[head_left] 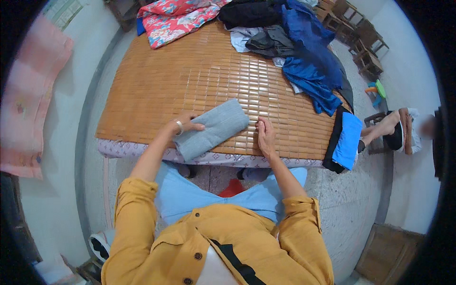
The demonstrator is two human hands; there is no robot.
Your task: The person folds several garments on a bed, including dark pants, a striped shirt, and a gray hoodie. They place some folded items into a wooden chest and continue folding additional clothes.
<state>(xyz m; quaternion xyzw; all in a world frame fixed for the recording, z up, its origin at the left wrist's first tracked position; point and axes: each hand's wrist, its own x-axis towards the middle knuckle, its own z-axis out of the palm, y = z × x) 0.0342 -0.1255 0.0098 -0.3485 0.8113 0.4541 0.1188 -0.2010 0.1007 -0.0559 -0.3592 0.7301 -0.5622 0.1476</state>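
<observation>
Bamboo mat (pixel 190 76) bare across middle and left, open passage there. Far edge blocked by floral quilt (pixel 175 16) and clothes heap (pixel 294 42), running down the right side. Folded grey cloth (pixel 211 128) sits at near edge between left hand (pixel 184 124) and right hand (pixel 266 137); narrow bare gap right of it.

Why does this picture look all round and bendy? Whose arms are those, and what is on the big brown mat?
A camera worn on a person's head took it, looking down through a very wide lens, so straight edges curve. The arms in yellow sleeves are that person's own. The left hand rests on a folded grey cloth, and the right hand lies flat on the bamboo mat beside it, holding nothing. Farther back lie a pile of blue and dark clothes and a red flowered cloth. A folded blue and black garment hangs over the right edge.
</observation>
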